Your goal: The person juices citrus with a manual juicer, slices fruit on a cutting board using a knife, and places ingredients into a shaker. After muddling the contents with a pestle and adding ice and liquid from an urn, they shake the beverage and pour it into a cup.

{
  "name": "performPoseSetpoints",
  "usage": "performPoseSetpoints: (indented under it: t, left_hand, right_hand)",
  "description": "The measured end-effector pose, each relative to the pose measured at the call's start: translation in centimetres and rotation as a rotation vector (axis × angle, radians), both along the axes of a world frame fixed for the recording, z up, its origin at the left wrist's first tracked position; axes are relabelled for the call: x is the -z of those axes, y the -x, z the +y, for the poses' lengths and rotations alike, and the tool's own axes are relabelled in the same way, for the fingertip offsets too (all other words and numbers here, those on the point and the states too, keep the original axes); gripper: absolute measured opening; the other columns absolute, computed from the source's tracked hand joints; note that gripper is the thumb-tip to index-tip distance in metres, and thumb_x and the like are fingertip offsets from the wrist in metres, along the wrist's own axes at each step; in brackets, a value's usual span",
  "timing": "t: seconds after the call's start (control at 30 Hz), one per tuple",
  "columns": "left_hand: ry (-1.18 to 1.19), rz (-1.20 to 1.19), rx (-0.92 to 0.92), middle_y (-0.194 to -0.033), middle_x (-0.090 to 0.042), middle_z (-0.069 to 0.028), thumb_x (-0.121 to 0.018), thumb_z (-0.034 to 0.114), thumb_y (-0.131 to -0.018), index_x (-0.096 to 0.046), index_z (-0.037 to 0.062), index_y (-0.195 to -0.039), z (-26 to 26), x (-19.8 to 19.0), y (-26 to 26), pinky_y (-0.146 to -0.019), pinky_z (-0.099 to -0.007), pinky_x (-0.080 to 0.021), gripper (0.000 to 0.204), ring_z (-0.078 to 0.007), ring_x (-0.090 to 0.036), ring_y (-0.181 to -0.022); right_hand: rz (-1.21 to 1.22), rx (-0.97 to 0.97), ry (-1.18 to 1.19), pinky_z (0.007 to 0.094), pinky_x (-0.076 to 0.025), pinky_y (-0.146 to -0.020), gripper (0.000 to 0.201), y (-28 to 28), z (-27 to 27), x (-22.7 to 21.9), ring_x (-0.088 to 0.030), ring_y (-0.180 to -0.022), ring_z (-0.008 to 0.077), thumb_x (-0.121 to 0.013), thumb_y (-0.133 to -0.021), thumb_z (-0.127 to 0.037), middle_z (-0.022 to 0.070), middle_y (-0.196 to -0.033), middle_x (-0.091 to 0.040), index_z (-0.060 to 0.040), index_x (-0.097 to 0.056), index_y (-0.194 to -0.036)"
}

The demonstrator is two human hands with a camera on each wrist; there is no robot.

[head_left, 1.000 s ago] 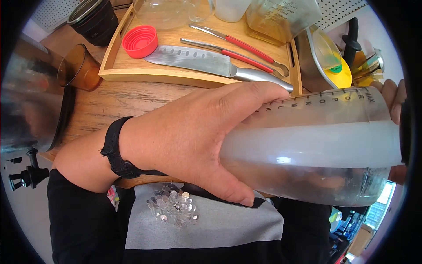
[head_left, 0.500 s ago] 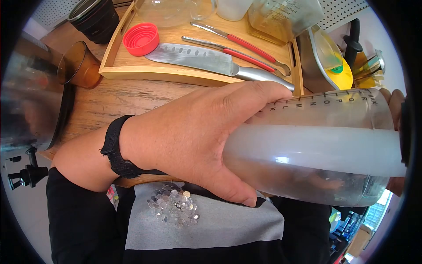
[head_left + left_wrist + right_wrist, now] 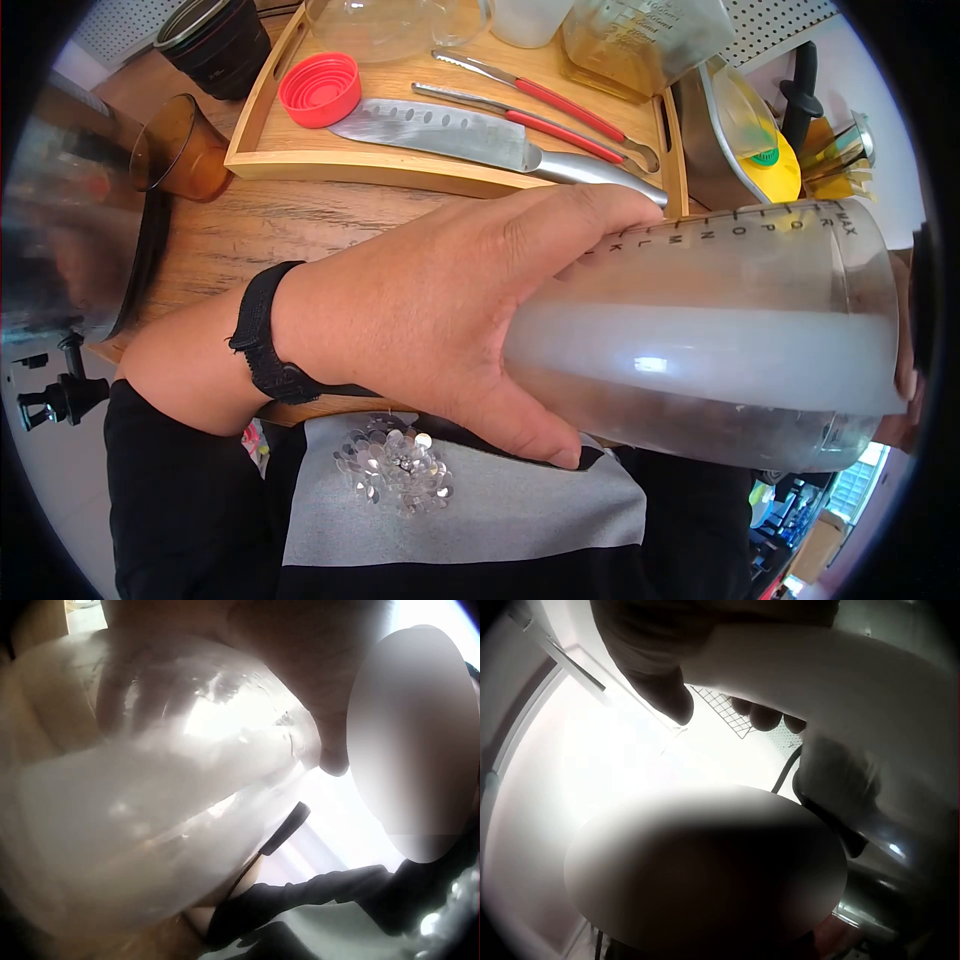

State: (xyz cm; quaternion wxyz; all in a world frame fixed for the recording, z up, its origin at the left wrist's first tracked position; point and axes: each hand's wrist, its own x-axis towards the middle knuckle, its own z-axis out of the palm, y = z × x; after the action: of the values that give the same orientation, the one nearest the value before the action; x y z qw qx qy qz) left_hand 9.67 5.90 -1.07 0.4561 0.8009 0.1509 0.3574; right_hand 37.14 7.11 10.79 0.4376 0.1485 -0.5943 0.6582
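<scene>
My left hand [image 3: 430, 310] grips the rounded end of a clear jar [image 3: 760, 240] marked with letters and MAX, lying sideways over my lap. Its thumb and forefinger spread round the wall; other fingers are hidden behind. Inside lies a smooth whitish piece [image 3: 720, 345], seen through the wall and reaching to the rim on the right. In the right wrist view my right hand [image 3: 682, 649] holds a pale smooth piece [image 3: 802, 664], its thumb at one side and fingertips showing below. Only a dim bit of that hand shows in the head view. I cannot tell what the whitish piece is.
Beyond the jar, a wooden tray [image 3: 300, 165] bears a knife [image 3: 440, 135], red-handled tongs [image 3: 570, 110], a red lid [image 3: 320, 90] and clear containers. An amber glass [image 3: 185, 150] and a dark appliance [image 3: 70, 220] stand left. A black lens-shaped cup [image 3: 215, 45] is behind.
The whitish piece has shifted downward inside the jar. Its end stuck out past the rim half a second ago and now ends by it. My right fingers have left the rim's top; the left hand stays.
</scene>
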Motion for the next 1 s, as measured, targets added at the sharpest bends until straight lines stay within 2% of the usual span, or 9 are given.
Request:
performPoseSetpoints:
  t: [0.17, 0.23, 0.33, 0.57, 0.67, 0.73, 0.8, 0.93, 1.0]
  left_hand:
    - [-0.018, 0.048, 0.0, -0.12, -0.055, -0.0224, -0.084, 0.035, -0.058, -0.039, -0.0012, -0.135, -0.1, -0.3, 0.2, -0.092, -0.0412, -0.047, 0.097, -0.0385, -0.056, -0.109]
    - [-0.057, 0.054, -0.002, -0.121, -0.055, -0.0226, -0.084, 0.035, -0.058, -0.039, -0.0011, -0.135, -0.1, -0.3, 0.0, -0.092, -0.0416, -0.047, 0.096, -0.0388, -0.056, -0.11]
    - [-0.064, 0.06, -0.003, -0.122, -0.054, -0.0231, -0.083, 0.036, -0.059, -0.039, -0.0013, -0.136, -0.1, -0.4, 0.0, -0.092, -0.042, -0.047, 0.096, -0.0392, -0.055, -0.11]
    - [-0.087, 0.083, -0.024, -0.123, -0.054, -0.0241, -0.084, 0.036, -0.059, -0.039, -0.0014, -0.135, -0.2, -0.4, 0.2, -0.092, -0.0426, -0.048, 0.096, -0.0404, -0.055, -0.111]
    - [-0.073, 0.146, -0.01, -0.13, -0.051, -0.0142, -0.09, 0.036, -0.053, -0.035, 0.0036, -0.142, -0.2, -0.4, 0.3, -0.093, -0.0362, -0.046, 0.11, -0.0289, -0.056, -0.111]
    - [-0.069, 0.078, -0.008, -0.12, -0.056, -0.0243, -0.084, 0.036, -0.058, -0.039, -0.0017, -0.134, -0.2, -0.4, 0.3, -0.091, -0.0433, -0.048, 0.096, -0.0409, -0.056, -0.108]
    - [-0.075, 0.081, -0.01, -0.119, -0.056, -0.0243, -0.084, 0.036, -0.058, -0.04, -0.0017, -0.134, -0.2, -0.4, 0.2, -0.091, -0.0432, -0.048, 0.096, -0.0408, -0.056, -0.108]
    - [-0.055, 0.172, -0.004, -0.127, -0.053, -0.0138, -0.09, 0.037, -0.053, -0.035, 0.0032, -0.142, -0.3, -0.6, 0.5, -0.093, -0.0359, -0.045, 0.11, -0.0271, -0.057, -0.106]
    - [-0.062, 0.165, -0.004, -0.126, -0.053, -0.0139, -0.09, 0.037, -0.053, -0.035, 0.0031, -0.142, -0.3, -0.6, 0.5, -0.092, -0.0359, -0.045, 0.11, -0.0272, -0.057, -0.106]
  right_hand:
    - [-0.04, 0.004, -0.072, 0.0296, -0.058, -0.063, 0.025, -0.5, -0.9, -1.4, -0.063, -0.067, 0.0159, -0.068, -0.089, -0.024, 0.0036, -0.079, -0.059, -0.0056, -0.051, -0.094]
    - [0.301, 0.389, -0.286, 0.0308, -0.058, -0.063, 0.027, 0.8, -2.6, 0.8, -0.063, -0.068, 0.0167, -0.067, -0.09, -0.026, 0.004, -0.079, -0.058, -0.0045, -0.051, -0.095]
    - [-0.034, 0.063, -0.094, 0.0318, -0.058, -0.064, 0.028, -0.1, -1.5, -1.1, -0.062, -0.069, 0.0173, -0.066, -0.091, -0.027, 0.0043, -0.079, -0.057, -0.0037, -0.051, -0.095]
    - [-0.04, -0.039, -0.163, 0.0306, -0.057, -0.063, 0.029, -0.7, 0.0, -0.9, -0.062, -0.068, 0.0176, -0.065, -0.091, -0.028, 0.0046, -0.081, -0.057, -0.0038, -0.05, -0.097]
    - [-0.031, 0.147, -0.072, 0.0304, -0.057, -0.062, 0.028, 0.1, -2.1, -1.0, -0.062, -0.066, 0.0162, -0.066, -0.091, -0.028, 0.0039, -0.075, -0.057, -0.0049, -0.051, -0.092]
    - [-0.044, 0.232, 0.018, 0.0305, -0.057, -0.062, 0.027, 0.8, -2.6, -1.0, -0.062, -0.064, 0.0156, -0.067, -0.09, -0.028, 0.0033, -0.072, -0.056, -0.0054, -0.052, -0.09]
    - [-0.093, 0.321, 0.005, 0.0306, -0.057, -0.061, 0.027, 1.2, -2.8, -0.9, -0.061, -0.063, 0.0155, -0.068, -0.089, -0.028, 0.0026, -0.07, -0.056, -0.0061, -0.053, -0.086]
    - [-0.04, 0.067, -0.16, 0.0303, -0.058, -0.062, 0.026, 0.1, -0.8, -1.1, -0.062, -0.063, 0.0157, -0.068, -0.089, -0.027, 0.0036, -0.072, -0.058, -0.0059, -0.053, -0.087]
    - [-0.04, 0.138, -0.065, 0.0302, -0.058, -0.062, 0.026, 0.5, -2.1, -1.0, -0.062, -0.063, 0.0157, -0.068, -0.089, -0.027, 0.0035, -0.069, -0.057, -0.0061, -0.053, -0.087]
